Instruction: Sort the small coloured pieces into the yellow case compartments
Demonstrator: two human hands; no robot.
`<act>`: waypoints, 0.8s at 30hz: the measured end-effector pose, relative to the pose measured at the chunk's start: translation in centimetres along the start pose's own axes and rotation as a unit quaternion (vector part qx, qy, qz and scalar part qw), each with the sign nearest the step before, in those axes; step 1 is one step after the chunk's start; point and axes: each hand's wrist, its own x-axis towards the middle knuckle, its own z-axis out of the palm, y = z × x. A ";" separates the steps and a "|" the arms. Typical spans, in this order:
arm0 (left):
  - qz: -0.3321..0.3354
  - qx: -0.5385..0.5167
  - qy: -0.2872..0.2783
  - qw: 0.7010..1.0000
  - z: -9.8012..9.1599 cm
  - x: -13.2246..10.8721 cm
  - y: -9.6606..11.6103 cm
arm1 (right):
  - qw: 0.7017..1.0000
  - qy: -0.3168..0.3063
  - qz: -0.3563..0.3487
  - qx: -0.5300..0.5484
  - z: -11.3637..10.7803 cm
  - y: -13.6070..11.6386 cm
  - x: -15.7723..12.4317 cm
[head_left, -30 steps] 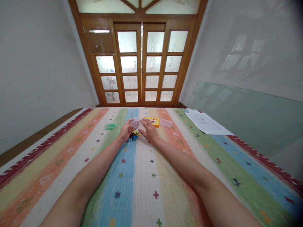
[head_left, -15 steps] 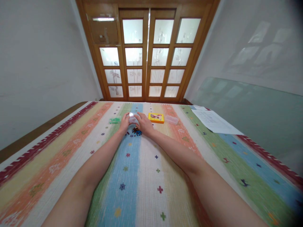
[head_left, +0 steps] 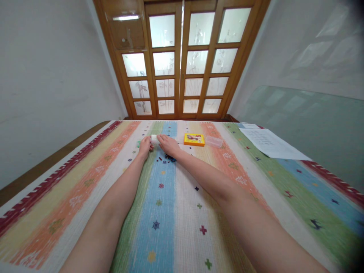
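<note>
Near the far side of the table, my left hand point(head_left: 145, 146) is closed with curled fingers at the left end of a small clear plastic box point(head_left: 154, 139). My right hand point(head_left: 167, 145) reaches over from the other side, its fingers on the right end of that box. Part of the box is hidden by my hands. Green bits point(head_left: 138, 144) show just left of my left hand, mostly covered by it. Below my right hand lies a loose pile of small blue and dark pieces point(head_left: 171, 158), with a few dark red ones beside it.
A yellow box point(head_left: 194, 139) with a printed top lies right of my hands. Beside it is another clear plastic box point(head_left: 214, 141). Printed paper sheets point(head_left: 273, 143) lie at the right edge of the striped tablecloth point(head_left: 182, 212). Wooden doors point(head_left: 182, 76) stand behind the table.
My hands and the clear box have shifted left, toward the green pieces, which are now mostly covered. The view has tilted and turned slightly.
</note>
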 end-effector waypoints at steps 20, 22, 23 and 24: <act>0.116 0.394 -0.011 0.912 -5.9 2.0 -1.4 | 0.995 -0.074 0.051 -0.043 2.5 4.8 1.4; 0.112 0.404 -0.006 0.908 -5.9 1.8 -1.5 | 0.995 -0.074 0.053 -0.041 2.8 5.0 1.2; 0.108 0.404 0.004 0.908 -5.9 1.8 -1.6 | 0.995 -0.079 0.052 -0.041 2.9 5.0 1.0; 0.104 0.397 0.016 0.912 -5.8 1.7 -1.6 | 0.994 -0.090 0.050 -0.042 2.9 5.1 0.9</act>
